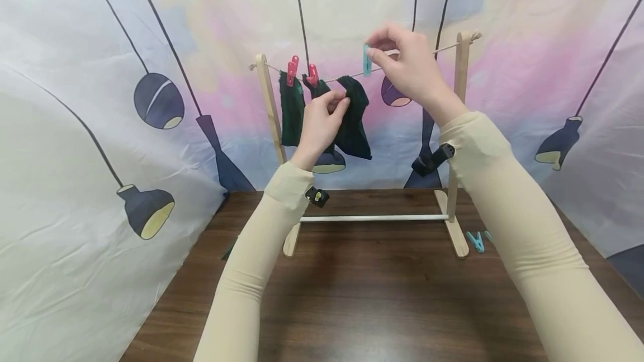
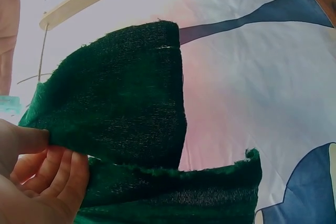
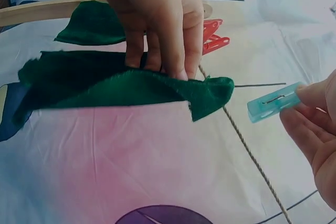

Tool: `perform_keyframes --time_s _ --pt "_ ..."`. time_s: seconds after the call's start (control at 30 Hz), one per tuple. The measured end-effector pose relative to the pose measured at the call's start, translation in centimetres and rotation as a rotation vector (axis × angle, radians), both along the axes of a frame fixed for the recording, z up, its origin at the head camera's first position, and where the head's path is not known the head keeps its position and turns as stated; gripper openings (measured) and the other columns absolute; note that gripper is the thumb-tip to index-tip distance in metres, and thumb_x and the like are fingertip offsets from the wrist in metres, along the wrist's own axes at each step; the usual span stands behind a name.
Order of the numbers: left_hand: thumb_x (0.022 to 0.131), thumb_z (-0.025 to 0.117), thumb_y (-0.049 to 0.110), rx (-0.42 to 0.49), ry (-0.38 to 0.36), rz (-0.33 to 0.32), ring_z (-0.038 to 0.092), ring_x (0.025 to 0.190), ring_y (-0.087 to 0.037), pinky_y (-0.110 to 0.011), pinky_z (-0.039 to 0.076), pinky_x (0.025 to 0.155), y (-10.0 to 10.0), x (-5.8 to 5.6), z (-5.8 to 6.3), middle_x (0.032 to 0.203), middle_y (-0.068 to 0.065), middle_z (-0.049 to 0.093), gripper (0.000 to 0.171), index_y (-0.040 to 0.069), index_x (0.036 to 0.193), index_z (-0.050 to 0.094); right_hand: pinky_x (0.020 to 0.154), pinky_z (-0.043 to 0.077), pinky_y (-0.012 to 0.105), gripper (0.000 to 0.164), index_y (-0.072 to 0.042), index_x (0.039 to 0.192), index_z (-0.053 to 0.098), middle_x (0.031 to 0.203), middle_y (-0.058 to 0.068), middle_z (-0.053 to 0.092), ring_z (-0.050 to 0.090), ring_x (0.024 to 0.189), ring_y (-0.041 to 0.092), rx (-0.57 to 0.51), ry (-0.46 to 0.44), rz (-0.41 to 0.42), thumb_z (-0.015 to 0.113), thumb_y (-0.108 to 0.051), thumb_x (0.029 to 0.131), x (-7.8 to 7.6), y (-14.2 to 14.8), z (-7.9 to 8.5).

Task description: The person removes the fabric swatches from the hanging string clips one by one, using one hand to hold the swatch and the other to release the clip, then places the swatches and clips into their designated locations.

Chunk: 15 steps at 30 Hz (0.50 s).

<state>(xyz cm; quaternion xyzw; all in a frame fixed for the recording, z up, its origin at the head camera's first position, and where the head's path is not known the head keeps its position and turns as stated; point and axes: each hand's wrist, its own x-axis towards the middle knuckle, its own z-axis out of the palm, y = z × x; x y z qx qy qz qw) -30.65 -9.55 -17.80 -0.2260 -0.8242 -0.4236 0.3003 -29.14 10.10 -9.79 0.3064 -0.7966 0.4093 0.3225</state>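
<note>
My left hand (image 1: 319,124) pinches the upper edge of a dark green cloth (image 1: 356,124) draped over the twine line (image 3: 244,145). In the left wrist view the thumb and fingertips grip this cloth (image 2: 126,93) at its edge, with more green fabric (image 2: 210,192) below. Between thumb and fingers of my right hand (image 1: 410,63) is a light blue clothespin (image 1: 367,61), held upright just above the line, right of the cloth. In the right wrist view a gap shows between this clothespin (image 3: 273,102) and the cloth. Red clothespins (image 1: 292,71) grip green fabric (image 1: 292,116) further left.
A wooden frame with two posts (image 1: 460,71) and a white lower bar (image 1: 374,218) stands on the brown table (image 1: 362,295). Light blue clothespins (image 1: 476,242) lie by its right foot. Behind hangs a lamp-patterned fabric backdrop (image 1: 201,32).
</note>
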Motion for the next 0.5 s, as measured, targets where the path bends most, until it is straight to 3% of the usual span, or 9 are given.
perform_keyframes --time_s 0.3,0.5 --pt "0.103 0.061 0.021 -0.052 0.058 0.018 0.066 0.086 -0.019 -0.030 0.055 0.080 -1.3 1.7 0.2 0.101 -0.011 0.074 0.027 0.002 0.118 0.072 0.101 0.049 0.033 0.036 -0.005 0.133 0.061 0.126 0.011 0.067 0.062 0.116 0.022 0.070 -0.069 -0.029 0.059 -0.026 0.103 0.7 2.3 -0.8" --pt "0.103 0.061 0.023 -0.080 0.104 0.057 0.065 0.081 -0.019 -0.031 0.054 0.075 -3.3 3.0 0.6 0.096 -0.010 0.073 0.027 0.003 0.117 0.073 0.099 0.049 0.030 0.038 -0.005 0.132 0.063 0.123 0.013 0.067 0.062 0.109 0.014 0.041 -0.088 -0.056 0.061 -0.027 0.101 1.2 3.9 -1.2"
